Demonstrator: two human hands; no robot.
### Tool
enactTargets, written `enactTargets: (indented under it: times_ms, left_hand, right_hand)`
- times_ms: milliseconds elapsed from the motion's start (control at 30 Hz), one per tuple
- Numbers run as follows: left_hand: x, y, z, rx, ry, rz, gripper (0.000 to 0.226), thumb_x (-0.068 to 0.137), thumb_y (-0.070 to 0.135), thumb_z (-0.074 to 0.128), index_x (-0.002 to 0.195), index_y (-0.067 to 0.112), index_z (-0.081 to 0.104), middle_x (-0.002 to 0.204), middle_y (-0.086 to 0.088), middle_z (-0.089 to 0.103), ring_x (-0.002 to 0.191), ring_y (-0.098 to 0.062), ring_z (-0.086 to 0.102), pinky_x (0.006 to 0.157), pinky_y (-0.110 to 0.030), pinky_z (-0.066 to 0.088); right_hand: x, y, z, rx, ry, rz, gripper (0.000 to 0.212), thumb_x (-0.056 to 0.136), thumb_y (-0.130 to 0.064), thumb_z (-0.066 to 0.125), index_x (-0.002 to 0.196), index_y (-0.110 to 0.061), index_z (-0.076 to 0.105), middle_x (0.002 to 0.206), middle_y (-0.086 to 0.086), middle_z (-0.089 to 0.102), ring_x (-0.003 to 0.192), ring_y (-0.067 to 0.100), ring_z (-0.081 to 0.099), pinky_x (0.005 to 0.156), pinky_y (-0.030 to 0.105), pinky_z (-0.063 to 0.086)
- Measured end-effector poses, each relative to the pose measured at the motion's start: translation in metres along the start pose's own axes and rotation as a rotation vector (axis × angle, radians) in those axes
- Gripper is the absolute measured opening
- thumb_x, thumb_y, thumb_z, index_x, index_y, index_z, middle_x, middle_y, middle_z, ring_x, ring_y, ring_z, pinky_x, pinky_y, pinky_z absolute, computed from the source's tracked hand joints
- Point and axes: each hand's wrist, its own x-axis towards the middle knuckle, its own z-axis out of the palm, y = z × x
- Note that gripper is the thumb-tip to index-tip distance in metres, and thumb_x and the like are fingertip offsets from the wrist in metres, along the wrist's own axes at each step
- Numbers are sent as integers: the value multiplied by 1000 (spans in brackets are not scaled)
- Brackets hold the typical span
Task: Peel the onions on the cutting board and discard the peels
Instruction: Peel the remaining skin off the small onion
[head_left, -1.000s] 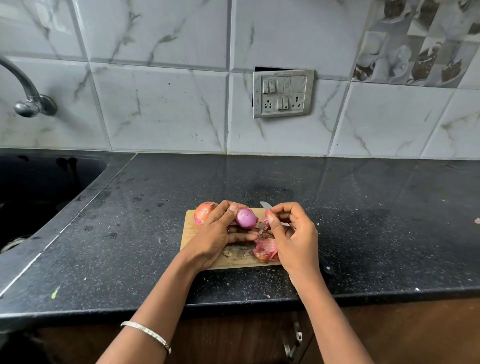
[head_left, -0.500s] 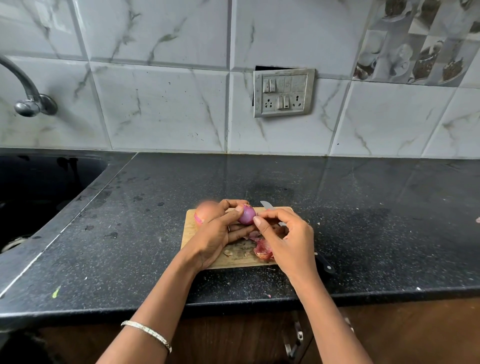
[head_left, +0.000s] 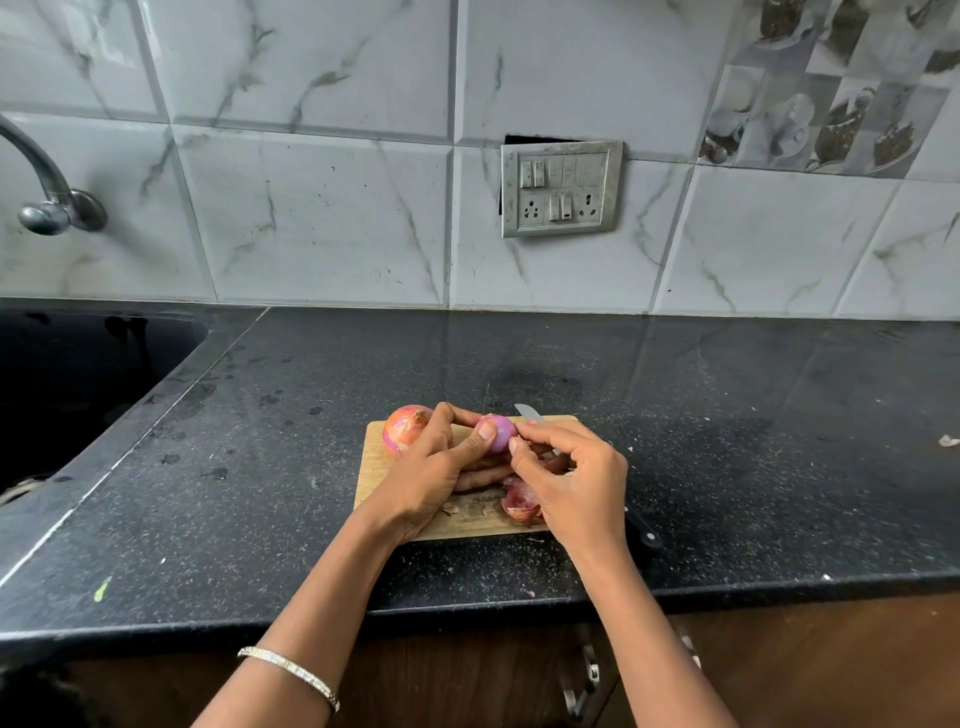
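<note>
Head view: left hand (head_left: 436, 467) grips the slick peeled onion (head_left: 500, 432); right hand (head_left: 571, 475) pinches its papery, fragile skin at the tip.

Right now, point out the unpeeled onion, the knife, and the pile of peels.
unpeeled onion (head_left: 404, 429), head view, on its papery skin.
knife (head_left: 529, 413), head view, on the blade tip.
pile of peels (head_left: 520, 504), head view, on the biggest peel.

The peeled onion (head_left: 500, 433) is glossy purple; the unpeeled onion (head_left: 405, 428) is orange-pink. The desk (head_left: 311, 415) is speckled black, the wall tiles (head_left: 322, 218) white, grey-veined marble.
</note>
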Motion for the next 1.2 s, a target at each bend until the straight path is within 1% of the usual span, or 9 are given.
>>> enactTargets:
  times_ms: [133, 333, 467, 667, 767, 933, 1000, 1100, 1200]
  left_hand:
    - [-1, 0, 1, -1, -2, -1, 22, 100, 11, 59, 117, 3, 47, 109, -18, 75, 106, -30, 73, 81, -31, 62]
    - [-1, 1, 1, 0, -21, -5, 23, 99, 13, 59, 115, 3, 47, 110, -19, 75, 108, -31, 73, 85, -34, 62]
    - [-1, 1, 1, 8, -22, 11, 20, 101, 12, 56, 117, 4, 46, 108, -18, 76, 105, -27, 74, 81, -31, 62]
    - [-1, 1, 1, -18, -19, 5, 14, 101, 11, 56, 111, 6, 47, 105, -14, 77, 104, -27, 74, 82, -32, 62]
    - [-1, 1, 1, -22, -22, 11, 14, 101, 11, 56, 110, 6, 47, 104, -12, 77, 105, -27, 74, 82, -32, 62]
    - [-3, 3, 1, 11, -34, 10, 16, 101, 11, 56, 112, 5, 47, 104, -13, 77, 106, -29, 73, 81, -31, 62]
    - [-4, 3, 1, 31, -35, 16, 16, 101, 11, 56, 112, 4, 46, 100, -11, 77, 103, -27, 74, 79, -29, 62]
    - [-4, 3, 2, 48, -35, 19, 17, 102, 11, 56, 113, 4, 46, 99, -11, 77, 102, -28, 75, 78, -28, 61]
    - [-4, 3, 2, 48, -45, 10, 16, 101, 11, 56, 112, 4, 46, 102, -14, 76, 104, -30, 74, 80, -31, 62]
  right_hand:
    - [0, 2, 0, -43, 13, -12, 18, 82, -7, 80, 99, -13, 82, 95, -10, 76, 91, 3, 71, 80, 17, 55]
    - [-1, -1, 0, -70, 61, -29, 20, 83, -4, 78, 99, -13, 82, 96, -9, 78, 92, -1, 71, 83, 16, 55]
    - [-3, -4, 0, -45, 45, -32, 20, 82, -8, 81, 101, -13, 82, 98, -7, 78, 92, -3, 71, 82, 13, 54]
    - [-2, 0, 0, -41, 14, -49, 19, 86, -8, 77, 105, -10, 80, 104, -5, 78, 101, -2, 70, 91, 23, 56]
    - [-2, 1, 0, -45, 21, -84, 18, 87, -6, 76, 105, -9, 80, 105, -3, 78, 103, 1, 70, 91, 24, 57]
    - [-4, -3, 2, -112, 73, -140, 19, 82, 1, 78, 99, -7, 81, 98, -12, 73, 97, 1, 70, 86, 9, 51]
    - [-4, -4, 2, -155, 96, -164, 17, 80, 2, 79, 93, -8, 82, 92, -7, 76, 87, 5, 71, 78, 6, 50]
    - [-3, -3, 3, -193, 119, -180, 14, 78, 1, 79, 86, -10, 82, 83, -1, 78, 75, 10, 70, 70, 8, 51]
    - [-2, -1, 2, -179, 139, -158, 13, 79, -1, 79, 85, -12, 81, 80, -5, 77, 71, 8, 70, 64, 25, 56]
